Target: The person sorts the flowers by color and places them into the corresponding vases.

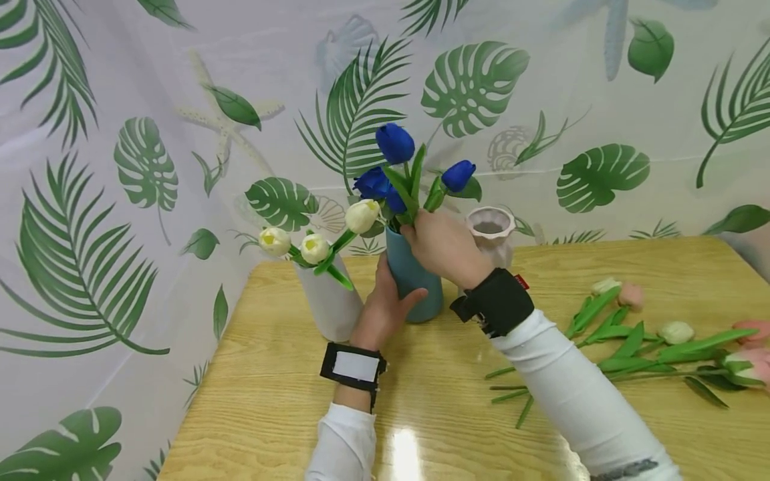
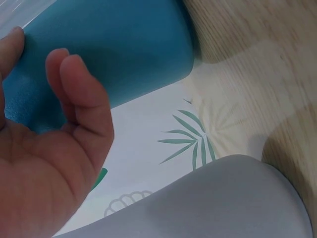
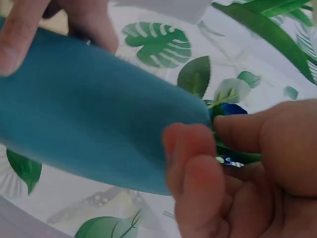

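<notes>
A teal vase (image 1: pixel 415 280) stands on the table with blue tulips (image 1: pixel 395 143) and a blue rose-like bloom (image 1: pixel 371 182) rising from its mouth. My left hand (image 1: pixel 385 304) holds the vase low down, thumb across the front and fingers at its left side; the left wrist view shows the vase wall (image 2: pixel 124 49) close beside the fingers. At the rim, my right hand (image 1: pixel 448 244) pinches a blue tulip (image 1: pixel 458 176) by its stem. In the right wrist view, the thumb (image 3: pixel 242 131) lies by the vase mouth, and the fingers partly hide the stems.
A white vase (image 1: pixel 327 304) with several white tulips (image 1: pixel 315 248) stands just left of the teal one. Behind my right hand is a pale pink vase (image 1: pixel 490 230). Pink and white flowers (image 1: pixel 637 354) lie on the table (image 1: pixel 445 414) at right. A leaf-print cloth (image 1: pixel 252 67) hangs behind.
</notes>
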The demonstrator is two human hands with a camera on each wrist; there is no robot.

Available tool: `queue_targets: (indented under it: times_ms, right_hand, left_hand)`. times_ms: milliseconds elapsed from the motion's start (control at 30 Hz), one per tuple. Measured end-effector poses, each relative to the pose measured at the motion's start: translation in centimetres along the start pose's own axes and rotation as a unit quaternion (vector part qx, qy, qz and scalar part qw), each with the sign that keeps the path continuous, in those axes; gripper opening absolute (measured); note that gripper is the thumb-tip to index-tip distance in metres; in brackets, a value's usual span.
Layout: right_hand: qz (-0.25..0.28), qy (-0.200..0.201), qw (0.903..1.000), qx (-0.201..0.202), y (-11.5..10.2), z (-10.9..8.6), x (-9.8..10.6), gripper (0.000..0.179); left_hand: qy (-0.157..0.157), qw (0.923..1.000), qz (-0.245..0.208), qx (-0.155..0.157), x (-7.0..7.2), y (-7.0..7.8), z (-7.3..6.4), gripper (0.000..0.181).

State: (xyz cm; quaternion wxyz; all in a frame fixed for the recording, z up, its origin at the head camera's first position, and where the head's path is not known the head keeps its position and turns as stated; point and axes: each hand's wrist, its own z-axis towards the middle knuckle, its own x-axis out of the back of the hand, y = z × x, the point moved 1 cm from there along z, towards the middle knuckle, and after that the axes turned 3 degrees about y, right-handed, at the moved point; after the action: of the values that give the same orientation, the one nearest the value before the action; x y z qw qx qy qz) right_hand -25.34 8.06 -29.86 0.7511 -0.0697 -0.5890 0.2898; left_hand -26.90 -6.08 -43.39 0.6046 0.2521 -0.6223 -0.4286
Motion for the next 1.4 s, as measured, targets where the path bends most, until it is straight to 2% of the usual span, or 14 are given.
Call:
queue_targets:
  times_ms: [67,167,267,367,500,600,733,867,1000,1133,1400]
  right_hand:
    - [0.034,-0.016,0.9989,-0.028,0.1,0.0,0.1,0.029]
    - [0.070,-0.010,0.9962,-0.052,0.2,-0.4,0.5,0.028]
    - [0.098,0.010,0.9938,-0.053,0.5,-1.1,0.6,0.028]
    - [0.114,0.018,0.9922,-0.047,1.1,-2.0,0.2,0.035]
    - [0.118,0.024,0.9922,-0.033,2.1,-3.5,-1.0,0.043]
    - [0.128,0.010,0.9913,-0.030,2.8,-4.5,-2.2,0.044]
    - [0.148,-0.028,0.9879,-0.034,3.6,-5.9,-3.8,0.047]
    - [0.151,-0.040,0.9872,-0.030,4.0,-7.3,-4.8,0.044]
    - [0.151,-0.041,0.9874,-0.024,4.5,-8.5,-5.2,0.038]
    - [0.154,-0.044,0.9869,-0.021,5.3,-9.7,-5.2,0.032]
    - [0.135,-0.076,0.9868,-0.047,8.1,-11.6,-4.4,0.032]
  left_hand:
    - [0.000,1.0000,0.002,0.002,0.0,0.0,-0.1,0.101]
    - [0.000,1.0000,0.005,0.005,0.0,0.0,-0.1,0.102]
    - [0.001,1.0000,0.008,0.003,0.0,0.0,0.0,0.102]
    - [-0.002,0.9999,0.014,-0.002,0.0,0.0,0.0,0.101]
    - [-0.005,0.9999,0.013,-0.002,0.1,-0.1,0.0,0.101]
    - [-0.005,0.9999,0.009,0.004,0.0,-0.2,0.1,0.103]
    - [-0.003,0.9998,0.016,0.012,0.0,-0.2,0.0,0.103]
    - [-0.002,0.9998,0.017,0.013,0.0,-0.1,-0.1,0.102]
    - [0.003,0.9997,0.021,0.014,0.0,0.0,-0.2,0.102]
    - [0.009,0.9985,0.049,0.021,0.0,0.3,-0.3,0.102]
    - [0.010,0.9945,0.098,0.034,0.3,0.6,-0.7,0.090]
